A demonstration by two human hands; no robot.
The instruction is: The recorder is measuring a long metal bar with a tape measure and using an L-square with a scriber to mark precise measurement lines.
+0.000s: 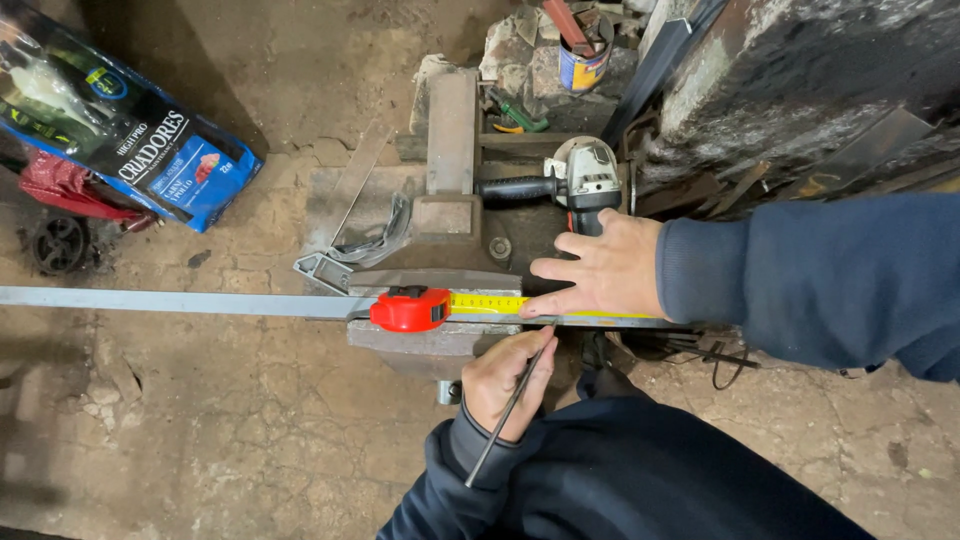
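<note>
Open passage: bare cracked concrete floor (230,440), lower left of frame. Obstructions: long grey metal bar (170,301) crossing left to centre; red tape measure case (410,309) on it; grey angle grinder (585,180) at upper centre; blue printed feed bag (120,120) at upper left; cluttered scrap metal pile (800,130) at upper right.

cracked concrete floor (230,420) carries a blue printed bag (130,130) at its upper left corner, a steel anvil block (440,340) centrally, a small wheel (58,243) at the left edge.
</note>
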